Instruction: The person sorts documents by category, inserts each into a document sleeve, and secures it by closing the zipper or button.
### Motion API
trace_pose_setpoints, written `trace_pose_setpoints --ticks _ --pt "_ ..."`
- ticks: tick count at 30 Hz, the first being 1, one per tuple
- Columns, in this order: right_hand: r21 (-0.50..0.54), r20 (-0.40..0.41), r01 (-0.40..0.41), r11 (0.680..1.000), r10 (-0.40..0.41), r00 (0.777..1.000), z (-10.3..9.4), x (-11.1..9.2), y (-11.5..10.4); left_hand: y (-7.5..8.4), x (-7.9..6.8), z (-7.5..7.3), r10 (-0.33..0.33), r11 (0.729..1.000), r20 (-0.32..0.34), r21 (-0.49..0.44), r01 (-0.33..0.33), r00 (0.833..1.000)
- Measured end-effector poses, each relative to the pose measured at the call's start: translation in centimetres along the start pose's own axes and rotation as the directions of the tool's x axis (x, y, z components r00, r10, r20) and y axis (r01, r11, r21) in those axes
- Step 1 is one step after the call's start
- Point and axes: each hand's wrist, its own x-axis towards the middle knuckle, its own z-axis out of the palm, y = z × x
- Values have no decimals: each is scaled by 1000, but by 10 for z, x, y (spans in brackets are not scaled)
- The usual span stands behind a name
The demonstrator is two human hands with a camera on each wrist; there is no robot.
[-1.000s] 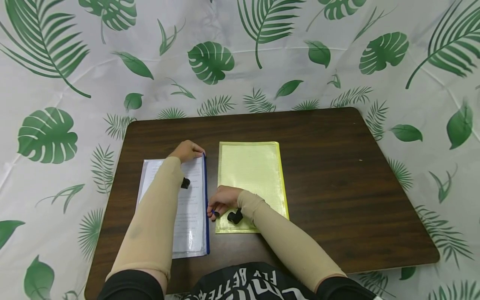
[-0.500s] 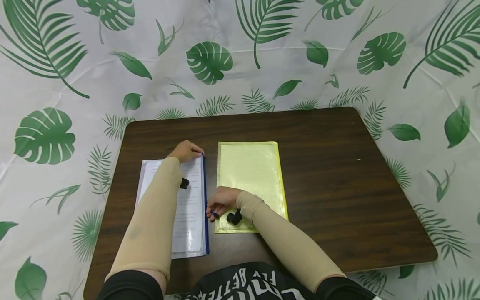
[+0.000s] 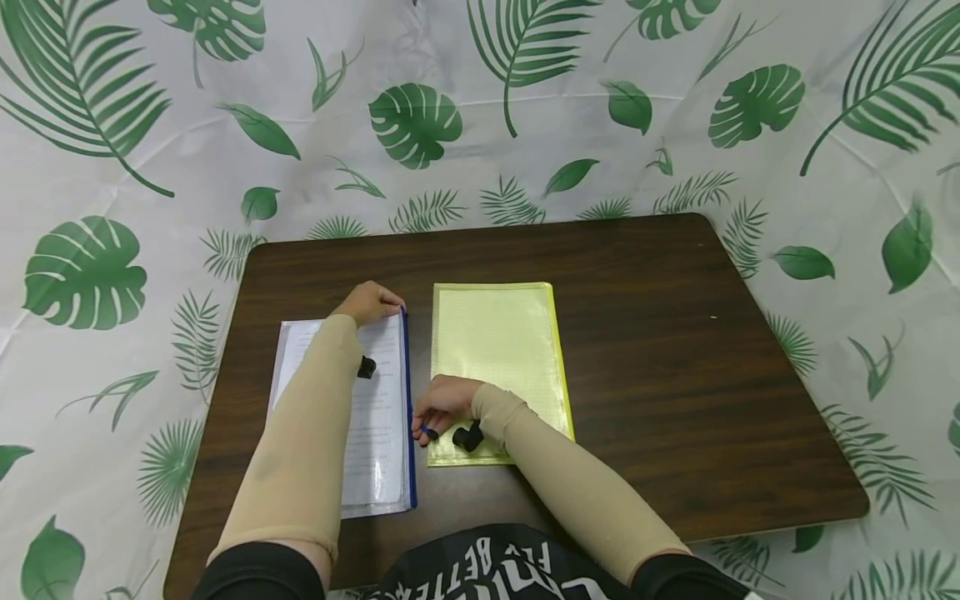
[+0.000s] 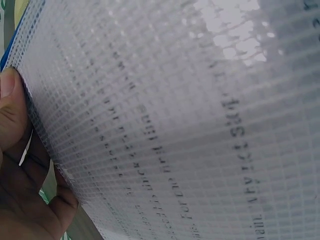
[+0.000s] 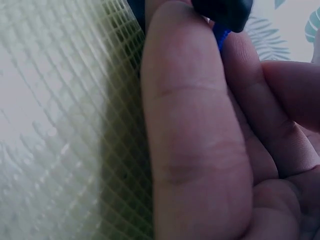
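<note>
A clear mesh zipper pouch [image 3: 378, 417] with printed paper inside lies on the left of the table, its blue zipper [image 3: 411, 400] along the right side. My left hand [image 3: 367, 303] grips the pouch's top right corner, and in the left wrist view the thumb [image 4: 11, 95] lies on the front with fingers behind the mesh. Beside the zipper's lower half, my right hand [image 3: 446, 400] pinches the zipper pull [image 3: 429, 432], a black tab on a blue cord. The right wrist view shows that pull [image 5: 225, 12] between the fingers, partly hidden by one finger.
A yellow mesh pouch [image 3: 495, 333] lies just right of the clear one, partly under my right hand and forearm. Both are on a dark wooden table [image 3: 675, 358]. A white cloth with green leaves [image 3: 416, 125] hangs behind. Small black cameras [image 3: 468, 436] sit at the wrists.
</note>
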Motion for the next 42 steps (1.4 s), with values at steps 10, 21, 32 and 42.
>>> trace_pose_setpoints --ticks 10,21,32,42 --pt "-2 -7 -10 1000 10 1000 1 0 2 -1 1 1 14 1000 -4 5 -14 1000" --pt "-7 -13 -11 1000 11 1000 3 -2 2 1 0 2 19 1000 -5 14 -19 1000" --pt "-19 13 -8 1000 8 1000 3 1 5 -1 -2 2 9 1000 -14 11 -9 1000" --pt "-7 25 -14 1000 14 1000 4 0 4 1 -4 2 4 1000 -15 -8 -5 1000"
